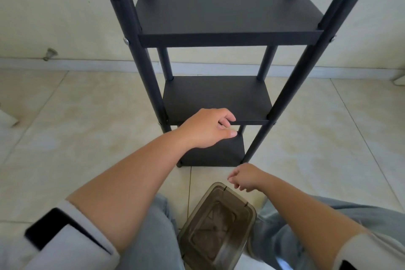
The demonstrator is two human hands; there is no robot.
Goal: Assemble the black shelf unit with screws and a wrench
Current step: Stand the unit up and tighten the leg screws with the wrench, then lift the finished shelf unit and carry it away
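Black shelf unit (pixel 219 98) stands upright on a pale tiled floor (pixel 87 116), close to a cream wall, seen from above by the person crouching in front of it. It has four round black posts and three flat black boards: a top board, a middle board and a bottom board near the floor. Small silver screw heads (pixel 125 40) show on the outer sides of the front posts at the top board.

The left hand (pixel 208 129) reaches to the front edge of the middle shelf (pixel 217 96); its fingers are curled at that edge with the thumb below, though whether it truly grips the board cannot be told. The right hand (pixel 245 176) hovers low, just beside the foot of the front right post (pixel 306 76), fingers loosely curled and pointing down; it seems to hold nothing, and no wrench is in view.

The unit looks nearly complete, so the step in hand is probably steadying the frame while checking or tightening a low joint. To do it well, brace the middle board firmly so the posts stay square, and keep each screw straight before tightening.

A smoky translucent plastic container (pixel 217 232) lies on the floor between the person's knees, directly under the right hand; it crowds the space in front of the unit. A small metal door stopper (pixel 50 53) sits at the baseboard, well to the left.
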